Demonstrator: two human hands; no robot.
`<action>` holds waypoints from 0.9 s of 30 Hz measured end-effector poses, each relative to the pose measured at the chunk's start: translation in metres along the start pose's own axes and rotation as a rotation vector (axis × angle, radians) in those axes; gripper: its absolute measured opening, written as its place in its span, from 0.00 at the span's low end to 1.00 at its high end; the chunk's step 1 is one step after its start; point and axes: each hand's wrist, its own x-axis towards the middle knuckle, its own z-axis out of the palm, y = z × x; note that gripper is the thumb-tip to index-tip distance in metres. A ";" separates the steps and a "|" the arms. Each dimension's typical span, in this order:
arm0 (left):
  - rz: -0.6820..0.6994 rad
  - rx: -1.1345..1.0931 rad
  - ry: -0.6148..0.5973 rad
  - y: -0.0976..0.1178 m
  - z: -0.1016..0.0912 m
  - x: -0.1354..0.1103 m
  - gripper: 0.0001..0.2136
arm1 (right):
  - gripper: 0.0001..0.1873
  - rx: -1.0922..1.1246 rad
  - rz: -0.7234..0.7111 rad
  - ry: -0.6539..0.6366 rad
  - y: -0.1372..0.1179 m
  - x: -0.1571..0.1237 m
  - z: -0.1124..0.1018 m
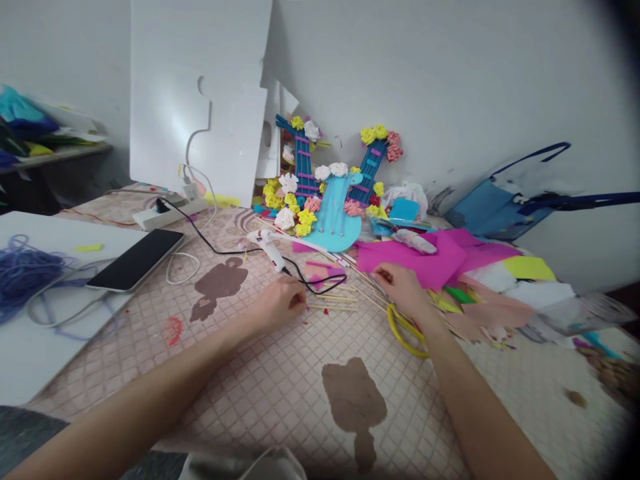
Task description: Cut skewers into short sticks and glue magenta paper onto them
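My left hand (281, 303) rests on the quilted pink mat (280, 387), fingers curled in a pinch beside thin wooden sticks (334, 300) and a black cord (310, 277); what it pinches is too small to make out. My right hand (404, 288) is closed near the edge of a magenta foam sheet (430, 260), fingers bent down onto the sticks. Yellow-handled scissors (406, 333) lie just under my right wrist. A white glue gun (267, 247) lies beyond my left hand.
Blue foam guitars with paper flowers (325, 193) lean on the wall. A phone (135, 259) and blue yarn (25, 270) lie on a white board at the left. A power strip (167, 213), white foam boards (200, 100) and coloured foam scraps (505, 293) surround the area.
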 end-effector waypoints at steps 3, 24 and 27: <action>-0.023 -0.013 -0.014 -0.001 0.000 0.000 0.05 | 0.08 -0.007 -0.049 -0.011 -0.009 0.013 0.004; -0.033 0.014 -0.009 0.000 -0.001 0.000 0.05 | 0.07 -0.275 -0.040 -0.085 0.042 0.035 0.013; -0.024 0.016 -0.013 0.000 0.000 0.000 0.04 | 0.04 -0.281 -0.041 -0.095 0.045 0.037 0.013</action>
